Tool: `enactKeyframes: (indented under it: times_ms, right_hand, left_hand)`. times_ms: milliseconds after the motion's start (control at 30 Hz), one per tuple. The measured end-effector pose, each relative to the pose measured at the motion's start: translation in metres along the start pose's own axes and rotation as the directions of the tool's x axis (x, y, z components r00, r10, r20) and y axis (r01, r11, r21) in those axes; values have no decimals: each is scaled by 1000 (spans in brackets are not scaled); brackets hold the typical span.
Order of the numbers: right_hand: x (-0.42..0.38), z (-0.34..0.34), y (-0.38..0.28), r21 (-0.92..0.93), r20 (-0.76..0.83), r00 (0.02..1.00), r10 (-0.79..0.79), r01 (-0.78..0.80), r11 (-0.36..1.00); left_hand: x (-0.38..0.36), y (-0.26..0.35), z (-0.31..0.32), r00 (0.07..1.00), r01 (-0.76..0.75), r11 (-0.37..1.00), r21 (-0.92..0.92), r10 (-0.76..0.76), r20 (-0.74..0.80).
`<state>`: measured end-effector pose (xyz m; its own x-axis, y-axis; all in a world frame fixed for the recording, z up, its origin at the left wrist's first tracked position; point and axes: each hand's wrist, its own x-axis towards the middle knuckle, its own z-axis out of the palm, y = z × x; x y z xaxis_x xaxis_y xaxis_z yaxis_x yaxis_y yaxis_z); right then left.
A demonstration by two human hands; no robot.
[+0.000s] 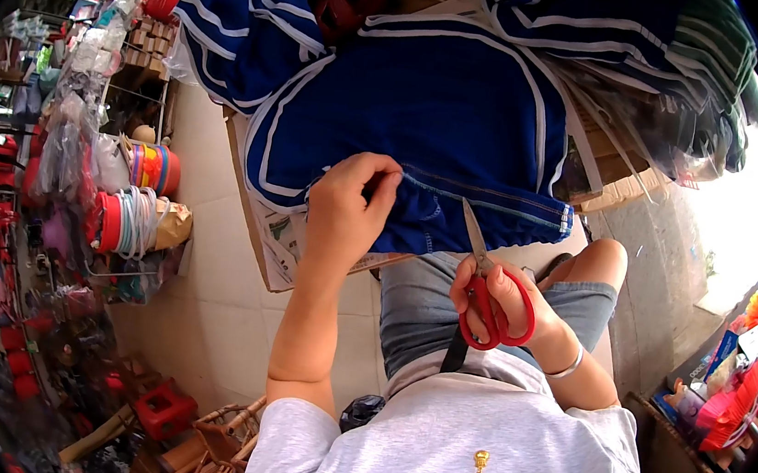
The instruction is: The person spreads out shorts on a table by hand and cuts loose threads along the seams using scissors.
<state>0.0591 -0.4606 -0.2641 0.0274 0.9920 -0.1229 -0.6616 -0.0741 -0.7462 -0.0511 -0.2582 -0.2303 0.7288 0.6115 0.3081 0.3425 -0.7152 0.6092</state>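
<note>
Blue trousers with white stripes (421, 102) lie spread in front of me, their stitched waistband edge toward my body. At that edge my left hand (355, 199) pinches the fabric between thumb and fingers. My right hand (506, 301) grips red-handled scissors (481, 247), thumb and fingers around the loops. The blades look closed and point up toward the waistband, their tip overlapping the blue cloth in this view. The gathered end of the waistband (565, 222) lies to the right of the scissors.
More striped blue garments (245, 19) are heaped at the back left, and another pile (586, 23) at the back right beside dark green cloth (716, 60). Cardboard (254, 242) lies under the trousers. Crowded shelves of goods (67, 130) line the left; a box of colourful items (732, 394) stands right.
</note>
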Motion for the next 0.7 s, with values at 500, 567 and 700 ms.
enactKeyframes:
  times_ms: [500,567,700]
  right_hand:
    - [-4,-6,3,19,-22,1000,-15,15,1000]
    - [-4,-6,3,19,-26,1000,-10,11,1000]
    - [-5,-6,2,28,-36,999,-4,5,1000]
  left_hand:
    - [-4,-6,-14,998,47,998,-30,-48,-37]
    - [-2,-2,-11,1000,30,999,13,-30,-4]
    - [0,-3,-7,999,-30,995,99,26,35]
